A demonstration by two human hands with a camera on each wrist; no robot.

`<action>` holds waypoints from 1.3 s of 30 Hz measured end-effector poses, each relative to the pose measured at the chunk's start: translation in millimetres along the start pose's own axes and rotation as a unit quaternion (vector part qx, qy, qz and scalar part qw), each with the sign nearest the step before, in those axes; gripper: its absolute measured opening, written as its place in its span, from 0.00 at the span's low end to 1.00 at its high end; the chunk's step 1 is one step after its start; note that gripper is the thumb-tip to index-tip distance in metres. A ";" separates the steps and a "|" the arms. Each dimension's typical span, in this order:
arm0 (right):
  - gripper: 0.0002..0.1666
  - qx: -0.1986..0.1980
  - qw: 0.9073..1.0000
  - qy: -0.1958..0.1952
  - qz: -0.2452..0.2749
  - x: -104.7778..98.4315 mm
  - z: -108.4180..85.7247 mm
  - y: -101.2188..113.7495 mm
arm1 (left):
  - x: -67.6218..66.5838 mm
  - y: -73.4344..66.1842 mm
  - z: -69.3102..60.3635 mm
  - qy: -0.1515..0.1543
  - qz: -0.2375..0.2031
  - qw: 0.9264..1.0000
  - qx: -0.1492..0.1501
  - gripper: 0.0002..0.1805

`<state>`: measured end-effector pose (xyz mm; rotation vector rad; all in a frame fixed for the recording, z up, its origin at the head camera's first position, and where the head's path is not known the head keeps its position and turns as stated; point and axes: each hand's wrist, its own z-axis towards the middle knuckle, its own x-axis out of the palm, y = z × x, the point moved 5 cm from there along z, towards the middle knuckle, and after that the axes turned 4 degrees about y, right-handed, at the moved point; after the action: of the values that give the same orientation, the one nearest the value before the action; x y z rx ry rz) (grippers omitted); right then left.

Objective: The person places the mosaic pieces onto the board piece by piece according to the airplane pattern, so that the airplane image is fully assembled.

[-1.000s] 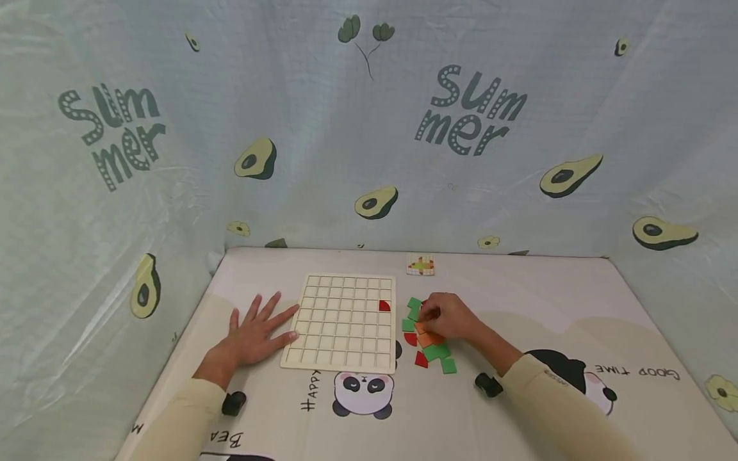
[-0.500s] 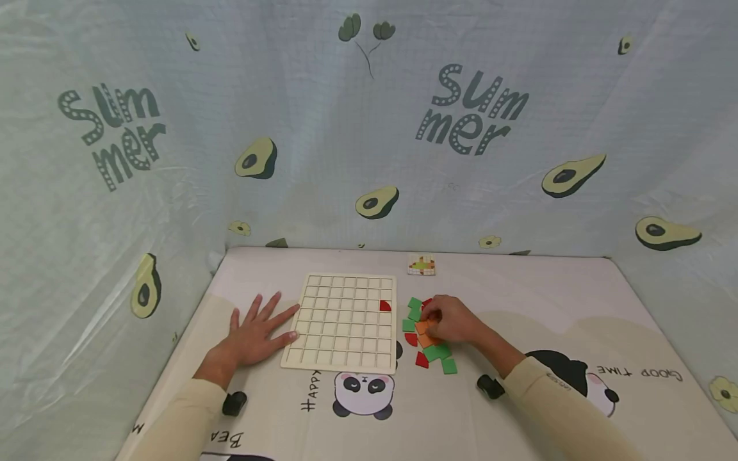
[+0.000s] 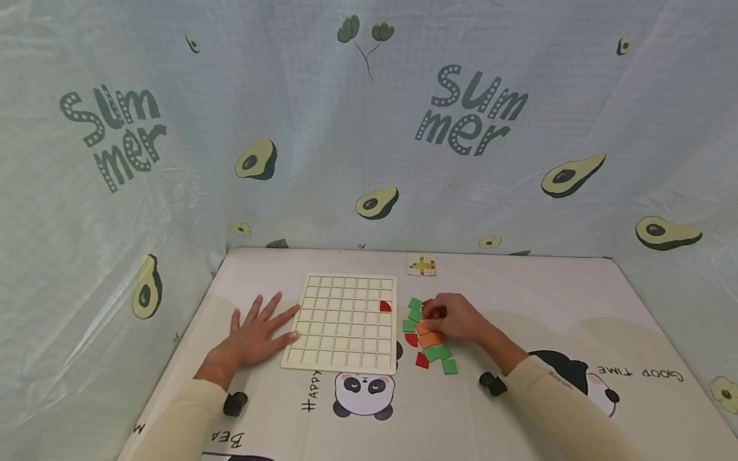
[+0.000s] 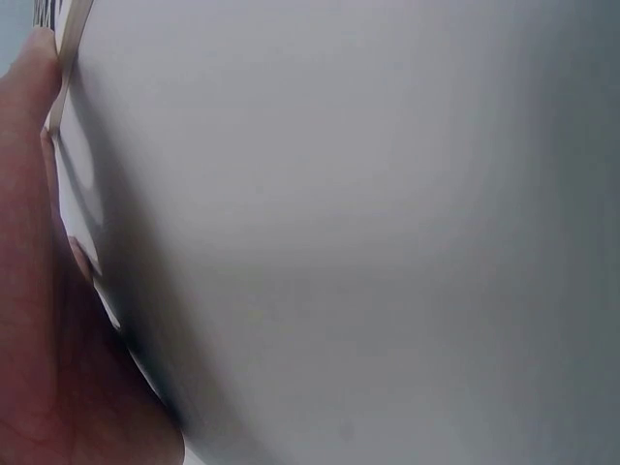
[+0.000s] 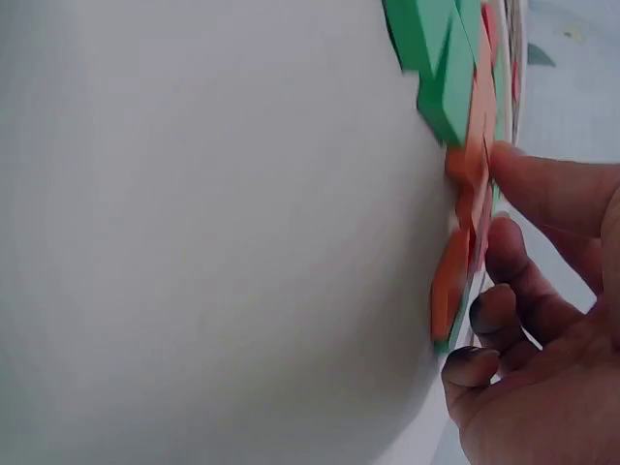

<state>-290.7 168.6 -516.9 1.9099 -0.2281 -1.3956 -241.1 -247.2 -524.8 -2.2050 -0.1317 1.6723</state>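
Note:
My left hand [image 3: 252, 337] lies spread on the table, with thumb and index fingertip against the left edge of the cream grid board [image 3: 293, 358]. One red quarter-round piece [image 3: 385, 307] sits in a cell near the board's right edge. Over a loose pile right of the board, my right hand [image 3: 458, 318] bends its fingers, touching orange tiles [image 3: 429, 339]. In the right wrist view, one digit meets an orange tile [image 5: 449, 286] group's upper part; the other fingers curl beside the pile, with no piece visibly pinched. Green tiles [image 3: 437, 352] and red pieces [image 3: 423, 360] lie around the orange ones.
A small pattern card [image 3: 422, 264] lies behind the pile, close to the back edge of the table. Black wrist devices [image 3: 235, 403] show beside both forearms. A printed curtain [image 3: 369, 128] rises behind the table and along its sides.
The right hand's fingers have shifted slightly over the pile, and more of the orange tiles shows beneath them. The left hand and the board have stayed put.

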 end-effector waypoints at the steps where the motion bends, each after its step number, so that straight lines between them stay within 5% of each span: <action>1: 0.02 -0.014 1.000 0.001 -0.001 -2.1 -1.7 -1.6 | 0.0 -0.3 -0.2 0.001 0.001 1.000 0.000 0.39; 9: 0.09 -0.052 0.999 0.004 -0.006 -12.5 -8.9 -13.9 | -2.3 -2.1 -3.3 0.003 -0.003 1.000 -0.002 0.39; 22: 0.08 -0.037 0.997 0.020 -0.061 -10.8 -6.3 -13.4 | -0.9 -0.7 -1.7 0.002 -0.004 1.000 -0.001 0.39; 39: 0.08 -0.036 0.998 0.023 -0.056 -11.8 -4.3 -7.0 | -0.4 -0.9 -1.7 0.005 0.001 1.000 -0.004 0.39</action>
<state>-293.4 181.9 -512.1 1.9172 -0.0490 -1.4114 -239.4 -246.9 -523.7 -2.2194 -0.1334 1.6654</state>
